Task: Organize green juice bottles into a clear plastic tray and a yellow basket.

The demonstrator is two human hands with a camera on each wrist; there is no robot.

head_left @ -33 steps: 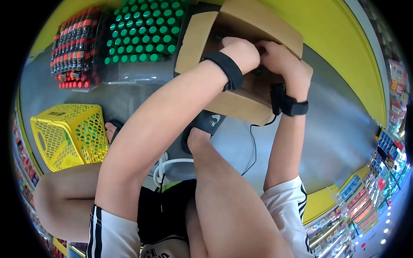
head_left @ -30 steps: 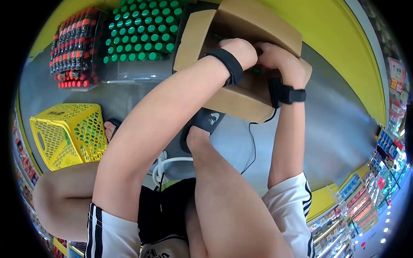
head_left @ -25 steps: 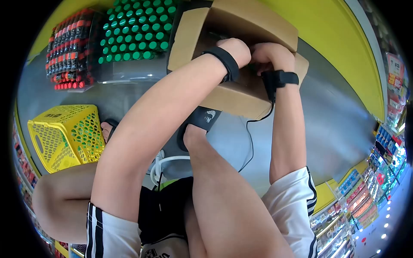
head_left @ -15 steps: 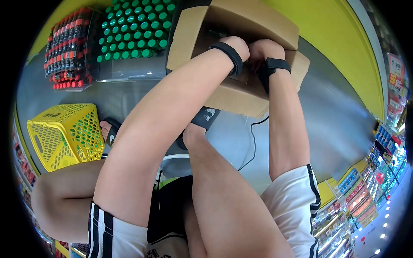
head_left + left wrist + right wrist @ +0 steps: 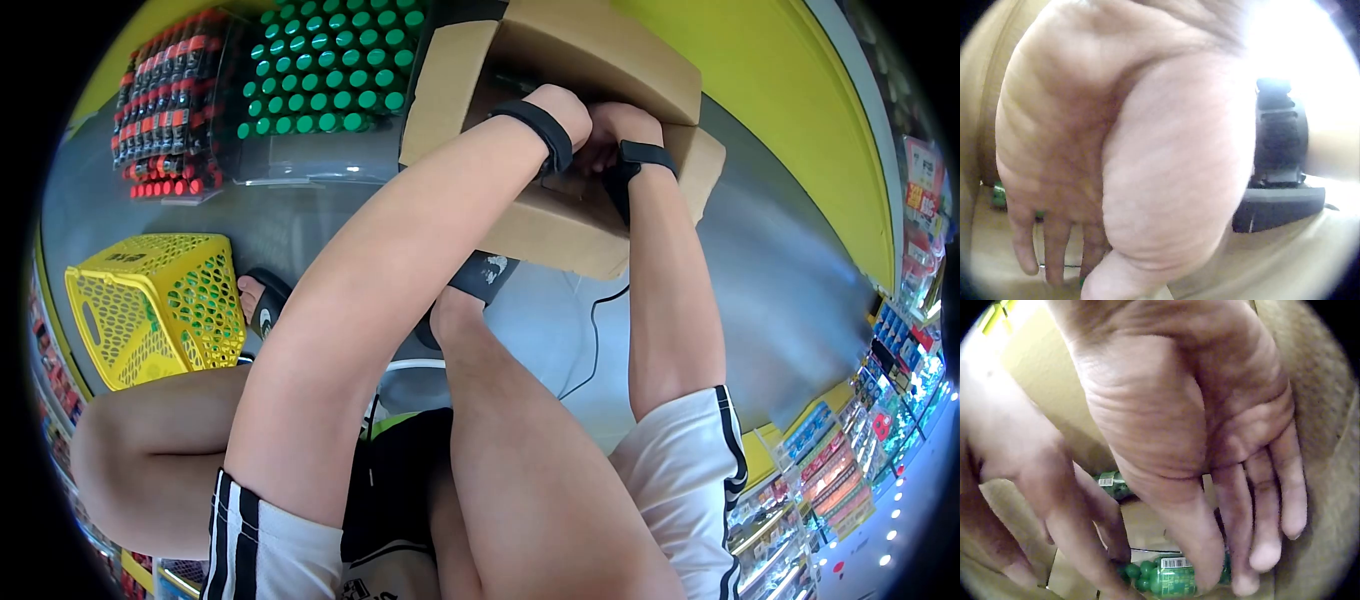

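Note:
Both hands reach down inside a cardboard box (image 5: 560,230). In the head view my left hand (image 5: 562,112) is beside my right hand (image 5: 622,128), and their fingertips are mostly hidden. In the right wrist view, a small clear container of green balls (image 5: 1172,575) with a barcode label lies low in the box. My right thumb overlaps its label, with the fingers at its right end; I cannot tell whether they grip it. Straight left fingers point down at its left end. A second green container (image 5: 1110,484) lies behind. The left wrist view shows the left palm (image 5: 1066,144) and extended fingers.
Rows of green-capped bottles (image 5: 330,70) and red-capped dark bottles (image 5: 170,100) stand at upper left. A yellow basket (image 5: 160,310) holding green items stands beside a sandalled foot (image 5: 262,300). A black cable (image 5: 597,335) runs over the grey floor from the box. Shelves are at right.
My right wrist has moved up and left, deeper into the box, and the hand has turned. My left hand has shifted only slightly. The view has wobbled a little.

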